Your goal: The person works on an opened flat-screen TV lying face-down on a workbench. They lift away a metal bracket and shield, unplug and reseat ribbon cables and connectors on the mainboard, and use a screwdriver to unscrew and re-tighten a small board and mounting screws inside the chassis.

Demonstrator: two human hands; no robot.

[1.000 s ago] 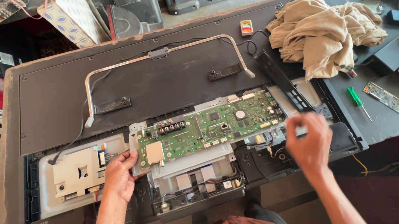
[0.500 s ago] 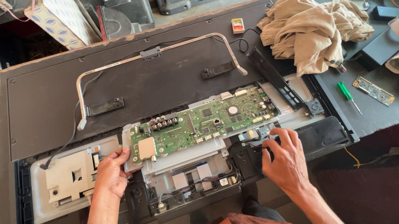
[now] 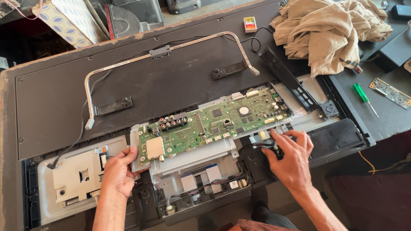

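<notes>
Green circuit board (image 3: 211, 125) inside opened television (image 3: 162, 84)

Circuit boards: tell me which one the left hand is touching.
The large green board inside the open panel; the left hand grips its left end. The small narrow board lies untouched beside the screwdriver.

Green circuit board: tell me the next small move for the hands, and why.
Probably keep the left hand steadying the green circuit board at its left edge while the right hand eases the black cable away just below the board's lower right edge. The right fingers already pinch there, and the board looks tilted off its metal plate.
</notes>
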